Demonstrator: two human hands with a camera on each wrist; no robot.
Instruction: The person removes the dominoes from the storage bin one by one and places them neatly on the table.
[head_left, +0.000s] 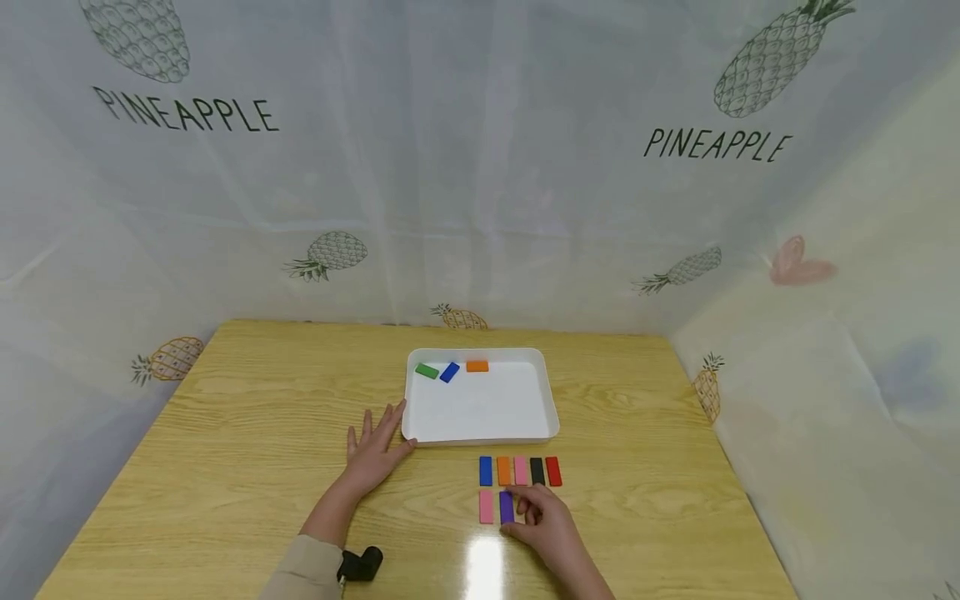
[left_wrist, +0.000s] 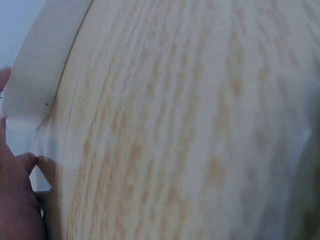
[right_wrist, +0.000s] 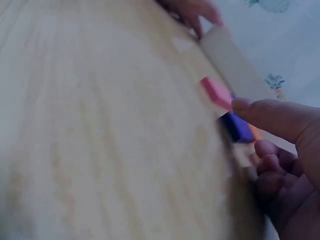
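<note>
Between the thumb and index finger of the right hand [head_left: 547, 523], we pinch the purple block [head_left: 507, 508] by its short ends, on the wooden tabletop [head_left: 262, 433] just beside the nearer pink block [head_left: 486, 507]. We expect it light, stiff, slightly slippery, hardly fragile; the ends suit best, since that neighbour crowds one long side. Our left hand [head_left: 372, 461] lies spread, grasping nothing, against the white tray [head_left: 480, 410].

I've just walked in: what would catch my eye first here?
Probably the two rows of coloured blocks on the wooden table, where the right hand pinches the purple block. Next, just beyond them, the white tray with three more blocks near its far side. Behind, pale cloth printed with pineapples.
</note>
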